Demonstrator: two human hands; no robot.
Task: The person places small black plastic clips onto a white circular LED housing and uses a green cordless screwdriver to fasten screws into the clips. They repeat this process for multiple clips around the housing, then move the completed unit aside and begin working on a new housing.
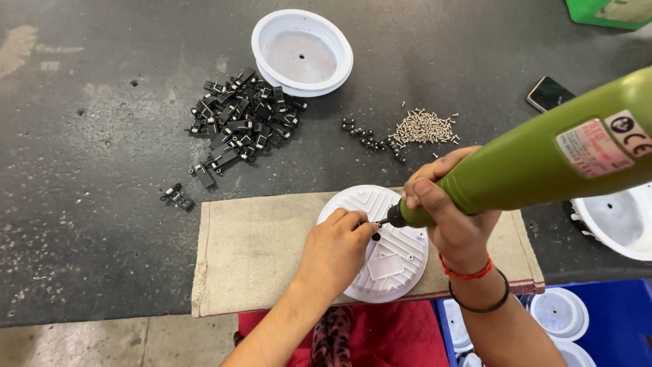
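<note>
Dark desk [102,204] carries a cloth mat [251,258]. On it lies the white round cover [394,268]. My left hand [336,248] pinches a small screw; my right hand [451,217] grips the green screwdriver [543,163]. I think the tip may slip and scratch the plastic if tilted.

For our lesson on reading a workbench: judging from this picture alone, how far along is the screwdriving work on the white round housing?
Done: cannot tell, the hands hide any screws already in. In hand: the left hand steadies a small part on the white round housing on the cloth mat, while the right hand presses the green electric screwdriver tip there. Left: a pile of black clips, loose screws and an empty white shell wait.
</note>
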